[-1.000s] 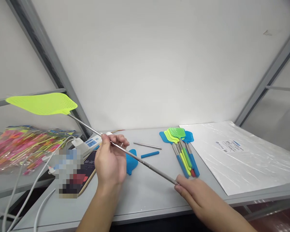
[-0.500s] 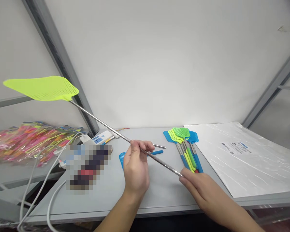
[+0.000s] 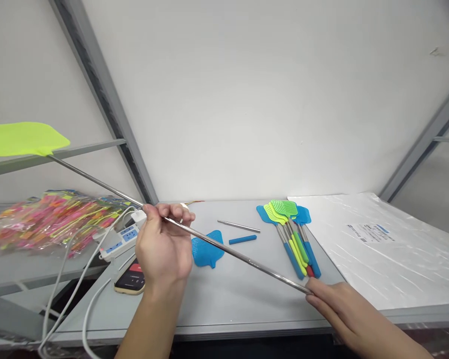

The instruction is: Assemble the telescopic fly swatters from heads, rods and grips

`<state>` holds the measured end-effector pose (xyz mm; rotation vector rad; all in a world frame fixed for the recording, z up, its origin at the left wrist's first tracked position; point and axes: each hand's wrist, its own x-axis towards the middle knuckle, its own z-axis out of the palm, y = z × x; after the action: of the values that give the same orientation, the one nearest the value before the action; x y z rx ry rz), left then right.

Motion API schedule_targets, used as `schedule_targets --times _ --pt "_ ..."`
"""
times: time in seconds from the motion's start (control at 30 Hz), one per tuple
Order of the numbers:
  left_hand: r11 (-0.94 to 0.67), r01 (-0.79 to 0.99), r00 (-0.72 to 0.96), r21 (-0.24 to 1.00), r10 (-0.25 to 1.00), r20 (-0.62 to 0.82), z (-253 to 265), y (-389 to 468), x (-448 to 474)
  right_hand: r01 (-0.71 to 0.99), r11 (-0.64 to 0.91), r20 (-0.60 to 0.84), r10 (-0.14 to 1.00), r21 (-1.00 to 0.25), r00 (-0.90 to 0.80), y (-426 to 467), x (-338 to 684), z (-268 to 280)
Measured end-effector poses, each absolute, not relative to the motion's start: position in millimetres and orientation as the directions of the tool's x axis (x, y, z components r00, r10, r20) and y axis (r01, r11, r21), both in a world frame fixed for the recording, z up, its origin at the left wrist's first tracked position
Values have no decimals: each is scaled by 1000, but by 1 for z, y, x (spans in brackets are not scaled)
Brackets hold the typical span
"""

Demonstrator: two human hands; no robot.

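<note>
Both my hands hold a fly swatter with a yellow-green paddle [image 3: 26, 139] and a long, thin metal rod [image 3: 224, 245], slanting from upper left to lower right. My left hand [image 3: 164, 247] pinches the rod around its middle, palm turned up. Closed on the rod's lower end is my right hand [image 3: 344, 309], which hides the grip. Behind the rod lie a blue swatter paddle [image 3: 209, 249], a short metal tube [image 3: 239, 226] and a blue handle sleeve [image 3: 243, 239], apart from one another on the grey table [image 3: 224, 309].
Several fly swatters [image 3: 292, 234] lie bunched at the right, beside a white plastic-wrapped sheet [image 3: 389, 254]. On the left are a power strip [image 3: 121, 239], a phone [image 3: 130, 279], white cables [image 3: 86, 309] and bagged colourful goods [image 3: 60, 219]. A wall [image 3: 265, 99] stands behind.
My left hand has moved left along with the paddle, while my right hand has shifted right and slightly down. More of the rod shows between the hands. The blue paddle is more exposed.
</note>
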<state>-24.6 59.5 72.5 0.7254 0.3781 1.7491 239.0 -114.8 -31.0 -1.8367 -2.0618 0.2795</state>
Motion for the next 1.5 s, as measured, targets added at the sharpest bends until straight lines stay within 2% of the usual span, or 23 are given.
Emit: schedule_targets --times 0.13,0.23,0.33,0.47,0.7,0.9,1.03,1.23,1.5 --pt "-368 -723 -233 585 927 295 70 57 -15 932 140 118 987 -334 -106 -107 240 -29" --pt "-354 -739 -242 574 934 264 53 44 11 943 137 113 988 -303 -108 -92 234 -23" --pt "-218 -726 -41 653 961 274 33 26 39 949 150 148 983 -277 -112 -77 226 -17" --pt "-186 -711 34 678 954 298 24 19 47 951 169 186 975 -259 -122 -71 219 -15" --pt "-263 -676 50 689 916 399 46 21 23 926 171 179 977 -337 -115 -79 210 -6" --pt "-209 -636 107 743 929 354 47 30 20 878 117 139 989 -465 -58 -73 207 0" --pt "-228 -648 16 726 950 313 51 49 14 842 107 117 992 -529 -52 -77 208 -4" --pt "-138 -712 -33 689 986 164 56 76 -4 860 63 130 991 -506 4 -87 228 -17" --pt "-172 -759 -90 628 983 160 60 93 -25 889 27 167 984 -457 56 -84 248 -27"
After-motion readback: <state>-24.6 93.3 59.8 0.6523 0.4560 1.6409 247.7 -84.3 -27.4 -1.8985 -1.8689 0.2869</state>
